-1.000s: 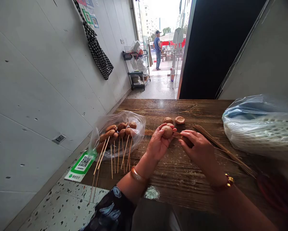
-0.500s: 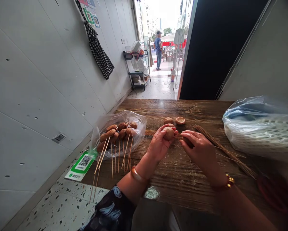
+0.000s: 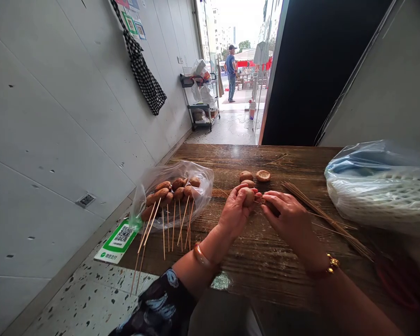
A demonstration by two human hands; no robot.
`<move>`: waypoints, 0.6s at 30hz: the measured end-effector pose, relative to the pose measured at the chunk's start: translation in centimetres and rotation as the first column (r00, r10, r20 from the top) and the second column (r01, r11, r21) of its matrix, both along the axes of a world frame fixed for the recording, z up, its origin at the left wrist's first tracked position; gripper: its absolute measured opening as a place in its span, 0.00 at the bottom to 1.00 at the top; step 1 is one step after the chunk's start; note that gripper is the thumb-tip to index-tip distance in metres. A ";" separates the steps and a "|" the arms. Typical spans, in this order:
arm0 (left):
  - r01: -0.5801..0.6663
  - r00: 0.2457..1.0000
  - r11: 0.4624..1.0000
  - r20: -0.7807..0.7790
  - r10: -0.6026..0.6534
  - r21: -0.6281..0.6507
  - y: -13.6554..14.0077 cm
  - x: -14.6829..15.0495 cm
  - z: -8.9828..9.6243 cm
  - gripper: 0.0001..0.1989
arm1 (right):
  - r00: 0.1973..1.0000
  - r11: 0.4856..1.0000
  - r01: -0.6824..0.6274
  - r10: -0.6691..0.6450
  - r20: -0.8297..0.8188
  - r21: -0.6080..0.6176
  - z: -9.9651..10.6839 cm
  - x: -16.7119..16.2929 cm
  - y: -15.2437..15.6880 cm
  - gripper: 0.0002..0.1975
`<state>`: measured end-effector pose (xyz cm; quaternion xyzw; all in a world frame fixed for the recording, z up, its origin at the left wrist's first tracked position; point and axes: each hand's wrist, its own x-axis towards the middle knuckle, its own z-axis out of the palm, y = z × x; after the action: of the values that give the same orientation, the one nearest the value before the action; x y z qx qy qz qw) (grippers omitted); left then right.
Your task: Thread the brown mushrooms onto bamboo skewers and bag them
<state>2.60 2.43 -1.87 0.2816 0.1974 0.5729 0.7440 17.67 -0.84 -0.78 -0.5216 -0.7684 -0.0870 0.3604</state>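
Observation:
My left hand (image 3: 235, 209) is closed around a pale brown mushroom cap (image 3: 248, 197), thumb across its near side. Close beside it on the right, my right hand (image 3: 283, 212) pinches thin bamboo skewers (image 3: 324, 227), whose back ends stick out past the palm. The skewer tips point at the mushroom between my fingers; whether they have gone in is hidden. Just beyond my hands lie loose mushrooms (image 3: 245, 176), one of them a cap (image 3: 263, 176) with its hollow side up. Skewered mushrooms (image 3: 161, 192) rest on a clear plastic bag (image 3: 204, 186) at the left, sticks toward me.
A bundle of bare skewers (image 3: 350, 240) lies on the wooden table (image 3: 217, 156) to the right. Behind it sits a large clear bag (image 3: 378, 186) with white netting. A green QR card (image 3: 117, 242) is at the left edge. Someone (image 3: 231, 72) stands outside the doorway.
My left hand and its mushroom have shifted slightly right. My right hand has edged slightly left, so the gap between the hands is narrower.

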 end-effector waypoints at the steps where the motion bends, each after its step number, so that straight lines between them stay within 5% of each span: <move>1: -0.004 1.000 1.000 0.005 0.004 -0.002 -0.1 0.1 0.0 0.18 | 1.000 1.000 0.000 0.000 0.002 -0.004 0.0 0.0 0.0 0.09; 18: -0.050 0.999 0.998 0.020 0.050 -0.024 -0.5 0.7 -0.5 0.20 | 0.997 0.997 -0.067 0.068 -0.030 0.036 -0.6 -0.6 0.3 0.08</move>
<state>3.34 1.91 -2.38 0.2620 0.2032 0.5918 0.7347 17.08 -0.52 -1.36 -0.4901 -0.7783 -0.0801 0.3844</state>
